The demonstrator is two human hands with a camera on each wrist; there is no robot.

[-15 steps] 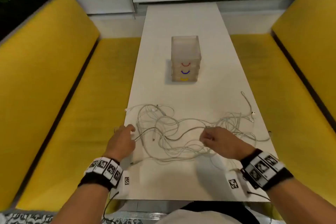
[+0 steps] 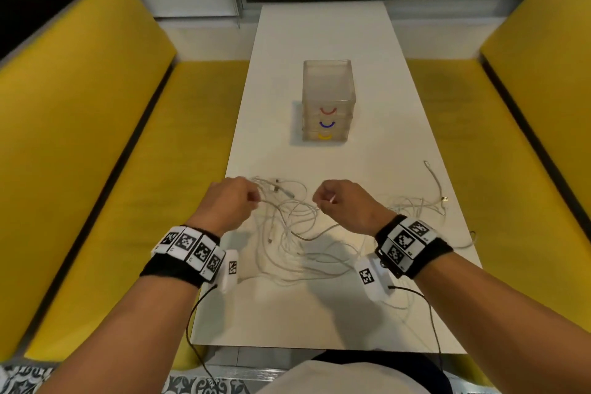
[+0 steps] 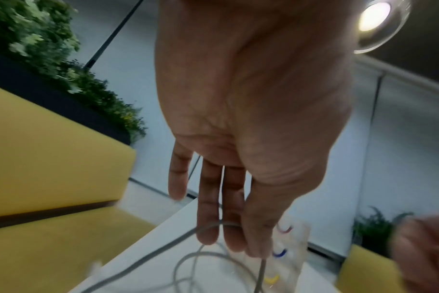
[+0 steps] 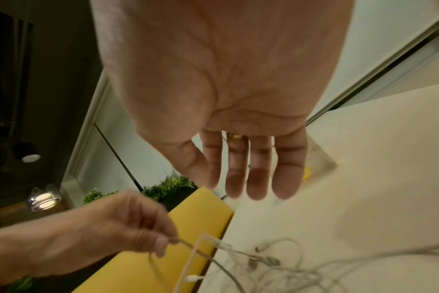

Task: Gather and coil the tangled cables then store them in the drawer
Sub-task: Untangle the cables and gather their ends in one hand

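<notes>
A tangle of thin white cables (image 2: 297,233) sprawls over the near half of the white table (image 2: 319,313). My left hand (image 2: 252,198) is raised at the tangle's far left. It pinches one cable strand (image 3: 213,255) between thumb and fingers, also plain in the right wrist view (image 4: 168,240). My right hand (image 2: 319,201) hovers beside it with fingers curled, and a strand rises to its thumb and forefinger. The right wrist view does not show that strand. A translucent drawer unit (image 2: 327,99) with red, blue and yellow handles stands further back, all drawers closed.
Yellow benches (image 2: 112,201) run along both sides of the table. More cable loops and a plug end (image 2: 444,199) trail to the right, near the table's right edge. Bare tabletop lies between the tangle and the drawer unit.
Both hands have risen off the table and moved forward and closer together, lifting cable strands with them.
</notes>
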